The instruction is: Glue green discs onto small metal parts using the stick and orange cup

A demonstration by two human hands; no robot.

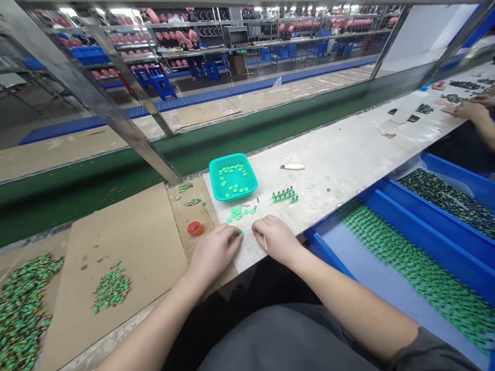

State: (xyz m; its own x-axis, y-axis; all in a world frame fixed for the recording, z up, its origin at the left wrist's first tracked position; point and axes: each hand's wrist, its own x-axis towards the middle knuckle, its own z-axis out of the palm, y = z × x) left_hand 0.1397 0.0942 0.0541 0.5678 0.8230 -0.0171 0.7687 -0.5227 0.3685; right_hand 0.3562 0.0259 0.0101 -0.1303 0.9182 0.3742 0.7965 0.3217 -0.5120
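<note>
My left hand rests at the table's front edge, its fingers pinched on a small green piece. Close beside it, my right hand is closed around a thin paintbrush, whose dark tip points away from me. Just beyond my hands lie several loose light-green discs. A turquoise plastic basket behind them holds more such discs. To its right, small green figures with dark tops stand in short rows. A small orange-red dish sits left of my left hand.
Small green-and-brown parts are heaped on cardboard at left. A white-handled knife lies farther back. At right, a blue tray holds rows of green pieces; another blue tray holds dark ones. A co-worker's hand is at far right.
</note>
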